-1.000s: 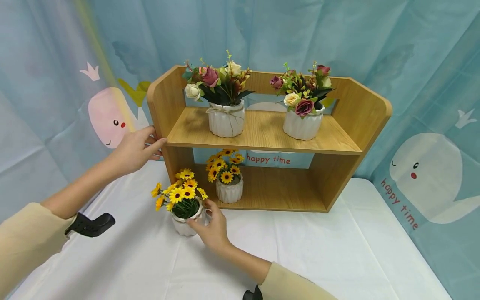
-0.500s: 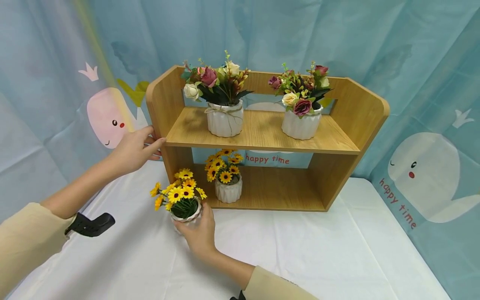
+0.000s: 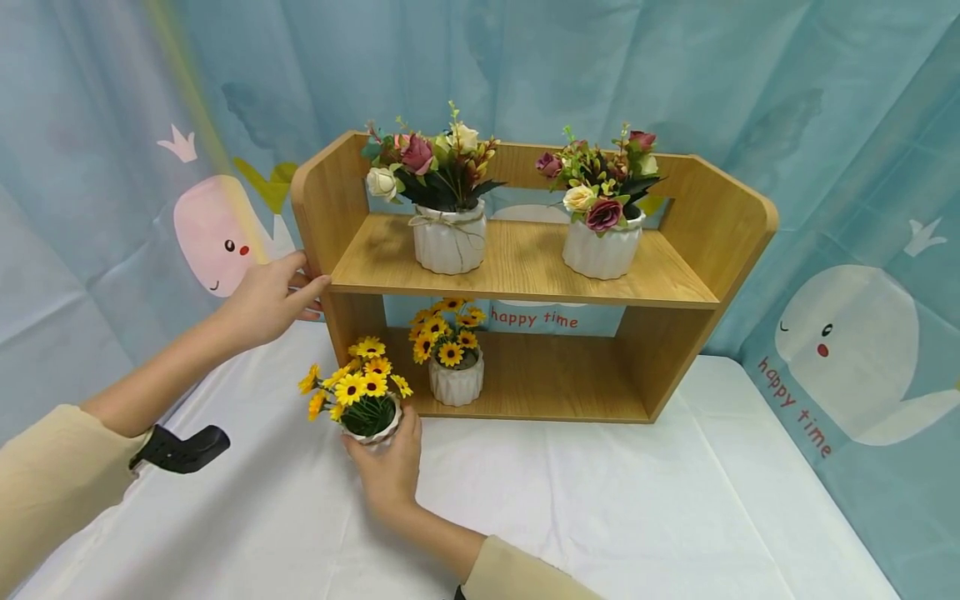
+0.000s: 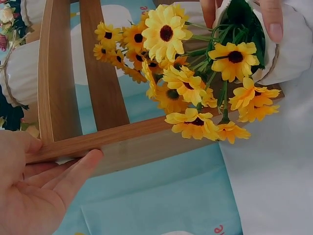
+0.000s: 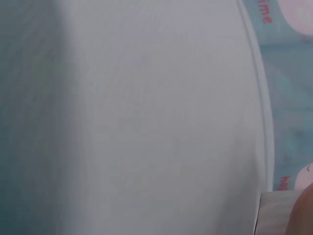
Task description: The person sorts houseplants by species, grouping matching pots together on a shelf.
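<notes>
In the head view my right hand (image 3: 392, 468) grips a white pot of yellow sunflowers (image 3: 362, 388) from its near right side, in front of the shelf's lower left corner. Its thumb lies at the near rim, and the fingers reach round the right side. My left hand (image 3: 272, 304) holds the left side panel of the two-tier wooden shelf (image 3: 525, 296). In the left wrist view the left hand (image 4: 46, 188) pinches the panel's edge between thumb and fingers. Sunflowers (image 4: 195, 83) spread across that view, with right-hand fingertips (image 4: 272, 22) on their pot.
A second sunflower pot (image 3: 457, 382) stands on the lower tier at left. Two white pots of mixed roses, one at left (image 3: 450, 242) and one at right (image 3: 602, 247), occupy the upper tier. White cloth (image 3: 600, 508) covers the table before a blue curtain (image 3: 840, 108).
My right hand has slid left around the near side of the sunflower pot and closed its grip. The pot has barely moved; the left hand stays on the shelf.
</notes>
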`<action>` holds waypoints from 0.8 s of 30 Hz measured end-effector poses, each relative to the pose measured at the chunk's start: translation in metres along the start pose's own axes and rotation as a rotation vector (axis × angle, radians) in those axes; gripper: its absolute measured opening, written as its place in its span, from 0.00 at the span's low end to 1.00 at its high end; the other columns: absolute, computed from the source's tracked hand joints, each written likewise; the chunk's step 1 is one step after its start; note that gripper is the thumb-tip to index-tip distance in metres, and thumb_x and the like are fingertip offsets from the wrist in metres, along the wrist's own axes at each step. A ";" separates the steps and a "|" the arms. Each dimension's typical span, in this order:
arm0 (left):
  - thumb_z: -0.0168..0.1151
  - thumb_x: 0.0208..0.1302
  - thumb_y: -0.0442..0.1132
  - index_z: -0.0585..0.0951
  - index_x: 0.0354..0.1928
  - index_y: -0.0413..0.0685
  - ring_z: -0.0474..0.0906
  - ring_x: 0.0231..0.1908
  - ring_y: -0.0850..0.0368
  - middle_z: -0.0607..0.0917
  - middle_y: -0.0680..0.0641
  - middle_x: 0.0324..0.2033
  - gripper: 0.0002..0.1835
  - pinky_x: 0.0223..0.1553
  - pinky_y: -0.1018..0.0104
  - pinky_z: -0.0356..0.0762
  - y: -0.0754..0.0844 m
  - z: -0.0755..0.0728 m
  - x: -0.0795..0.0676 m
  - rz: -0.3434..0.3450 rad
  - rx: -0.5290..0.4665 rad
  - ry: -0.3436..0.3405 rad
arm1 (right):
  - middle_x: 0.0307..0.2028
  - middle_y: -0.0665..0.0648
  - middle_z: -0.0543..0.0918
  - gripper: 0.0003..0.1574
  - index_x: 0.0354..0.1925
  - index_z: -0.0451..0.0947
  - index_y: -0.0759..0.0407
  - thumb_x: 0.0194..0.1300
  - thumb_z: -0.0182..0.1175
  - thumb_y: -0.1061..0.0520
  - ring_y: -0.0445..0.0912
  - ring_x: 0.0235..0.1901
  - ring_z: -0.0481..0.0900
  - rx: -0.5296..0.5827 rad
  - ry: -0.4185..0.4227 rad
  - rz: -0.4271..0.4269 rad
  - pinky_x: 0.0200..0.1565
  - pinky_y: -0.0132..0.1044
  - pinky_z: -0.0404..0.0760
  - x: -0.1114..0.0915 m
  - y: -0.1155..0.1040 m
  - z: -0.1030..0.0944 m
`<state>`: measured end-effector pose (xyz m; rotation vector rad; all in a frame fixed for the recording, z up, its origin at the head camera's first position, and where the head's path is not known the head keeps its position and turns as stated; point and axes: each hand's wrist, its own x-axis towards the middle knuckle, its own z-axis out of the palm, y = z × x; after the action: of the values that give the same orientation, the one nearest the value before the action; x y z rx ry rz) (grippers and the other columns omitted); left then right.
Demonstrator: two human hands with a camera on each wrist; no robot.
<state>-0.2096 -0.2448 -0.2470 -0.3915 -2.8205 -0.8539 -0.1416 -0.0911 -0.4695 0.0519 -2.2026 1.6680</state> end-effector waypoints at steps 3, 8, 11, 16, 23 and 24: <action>0.51 0.84 0.43 0.71 0.56 0.26 0.89 0.45 0.31 0.82 0.19 0.54 0.21 0.40 0.51 0.90 0.001 0.000 0.000 0.002 0.002 0.001 | 0.60 0.58 0.76 0.55 0.67 0.66 0.66 0.51 0.85 0.50 0.54 0.63 0.77 -0.006 0.023 0.006 0.66 0.52 0.79 -0.001 0.001 0.005; 0.51 0.84 0.43 0.71 0.56 0.26 0.89 0.44 0.32 0.82 0.19 0.53 0.21 0.39 0.50 0.90 0.001 0.000 -0.001 0.009 0.009 0.006 | 0.60 0.58 0.76 0.56 0.67 0.67 0.66 0.48 0.86 0.52 0.55 0.62 0.77 -0.011 0.058 0.008 0.65 0.52 0.79 -0.001 0.001 0.009; 0.50 0.84 0.43 0.71 0.55 0.26 0.90 0.43 0.32 0.82 0.19 0.53 0.20 0.39 0.50 0.90 0.000 0.000 0.000 0.011 0.014 0.005 | 0.59 0.57 0.77 0.55 0.66 0.68 0.65 0.46 0.87 0.53 0.54 0.62 0.78 -0.008 0.061 0.004 0.65 0.52 0.79 0.000 0.000 0.008; 0.51 0.84 0.43 0.72 0.54 0.27 0.89 0.44 0.32 0.83 0.20 0.52 0.20 0.40 0.49 0.90 -0.001 0.000 0.000 0.013 0.022 0.010 | 0.57 0.55 0.78 0.52 0.63 0.71 0.63 0.45 0.87 0.54 0.52 0.60 0.78 -0.013 0.036 -0.002 0.65 0.50 0.80 0.002 -0.001 0.004; 0.51 0.84 0.44 0.72 0.54 0.27 0.89 0.45 0.31 0.83 0.20 0.53 0.20 0.41 0.47 0.90 -0.002 0.000 0.000 0.013 0.033 0.013 | 0.51 0.54 0.81 0.46 0.58 0.74 0.62 0.45 0.88 0.55 0.49 0.54 0.80 -0.010 0.015 -0.096 0.60 0.45 0.83 0.005 0.001 -0.007; 0.50 0.84 0.44 0.72 0.54 0.27 0.88 0.46 0.30 0.83 0.20 0.53 0.20 0.42 0.46 0.90 -0.002 0.000 0.000 0.014 0.036 0.014 | 0.51 0.54 0.81 0.46 0.57 0.74 0.62 0.45 0.88 0.56 0.49 0.54 0.80 -0.003 0.008 -0.098 0.59 0.45 0.83 0.006 0.001 -0.008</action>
<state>-0.2104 -0.2463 -0.2477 -0.3982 -2.8124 -0.7992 -0.1454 -0.0822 -0.4671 0.1499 -2.1607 1.6096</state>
